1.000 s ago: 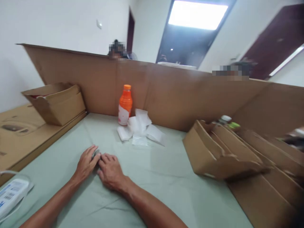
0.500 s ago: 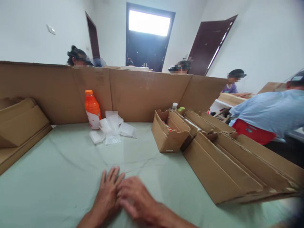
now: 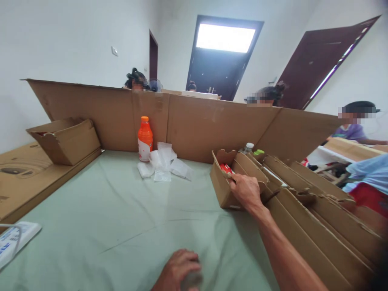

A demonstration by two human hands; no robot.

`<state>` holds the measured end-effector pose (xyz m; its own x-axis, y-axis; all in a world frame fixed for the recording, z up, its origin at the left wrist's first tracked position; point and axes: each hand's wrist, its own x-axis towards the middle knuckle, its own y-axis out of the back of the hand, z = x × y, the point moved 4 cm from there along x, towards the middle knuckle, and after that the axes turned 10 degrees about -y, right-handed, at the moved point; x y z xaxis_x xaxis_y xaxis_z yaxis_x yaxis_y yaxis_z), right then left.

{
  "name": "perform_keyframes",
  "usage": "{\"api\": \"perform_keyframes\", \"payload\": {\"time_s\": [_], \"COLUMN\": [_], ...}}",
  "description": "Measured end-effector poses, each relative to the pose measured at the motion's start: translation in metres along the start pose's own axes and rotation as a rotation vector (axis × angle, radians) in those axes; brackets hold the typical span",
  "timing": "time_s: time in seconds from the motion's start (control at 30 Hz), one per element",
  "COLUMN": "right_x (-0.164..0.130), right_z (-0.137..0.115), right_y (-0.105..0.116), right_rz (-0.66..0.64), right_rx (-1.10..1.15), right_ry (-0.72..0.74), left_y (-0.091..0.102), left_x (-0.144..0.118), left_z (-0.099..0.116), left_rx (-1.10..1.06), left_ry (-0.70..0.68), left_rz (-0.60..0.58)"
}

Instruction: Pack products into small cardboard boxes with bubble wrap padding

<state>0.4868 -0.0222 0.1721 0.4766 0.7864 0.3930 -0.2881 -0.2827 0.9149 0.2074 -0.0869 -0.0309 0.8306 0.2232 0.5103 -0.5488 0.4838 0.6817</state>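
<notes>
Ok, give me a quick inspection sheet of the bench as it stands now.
Surface: pale green cloth, creased.
Job's things: open cardboard box with a red item inside; more long boxes stacked at right.
Clutter: orange bottle, clear plastic bags, folded box at left.
Hands: right hand grips the open box's rim; left hand at the near edge, closed on a small grey thing, unclear.
Cables: white cord on a white pack, far left.
Surroundings: cardboard divider; other people seated beyond.
</notes>
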Motion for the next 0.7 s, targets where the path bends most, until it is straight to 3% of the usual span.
{"api": "perform_keyframes", "payload": {"time_s": [0.1,0.2,0.27,0.33,0.4,0.5,0.6,0.7], "right_x": [-0.028,-0.072,-0.104,-0.131,-0.148,-0.162,-0.169,-0.174], "right_z": [-0.002,0.001,0.007,0.015,0.028,0.053,0.064,0.050], "right_y": [0.007,0.020,0.031,0.043,0.051,0.044,0.003,-0.046], "right_rz": [0.023,0.046,0.019,-0.001,0.024,0.113,-0.014,-0.249], "right_rx": [0.122,0.432,0.610,0.730,0.843,1.023,1.108,1.118], "right_ry": [0.148,0.384,0.500,0.517,0.403,0.045,-0.279,-0.310], "left_y": [0.031,0.065,0.087,0.104,0.112,0.106,0.092,0.080], "left_x": [-0.021,-0.044,-0.055,-0.061,-0.063,-0.061,-0.056,-0.047], "left_z": [-0.016,-0.026,-0.028,-0.024,-0.018,-0.008,-0.006,-0.007], "left_rx": [-0.049,0.027,0.063,0.071,0.069,0.056,0.010,-0.062], "left_ry": [0.264,0.448,0.539,0.587,0.598,0.570,0.560,0.569], "left_rz": [0.264,0.457,0.532,0.553,0.528,0.458,0.430,0.433]}}
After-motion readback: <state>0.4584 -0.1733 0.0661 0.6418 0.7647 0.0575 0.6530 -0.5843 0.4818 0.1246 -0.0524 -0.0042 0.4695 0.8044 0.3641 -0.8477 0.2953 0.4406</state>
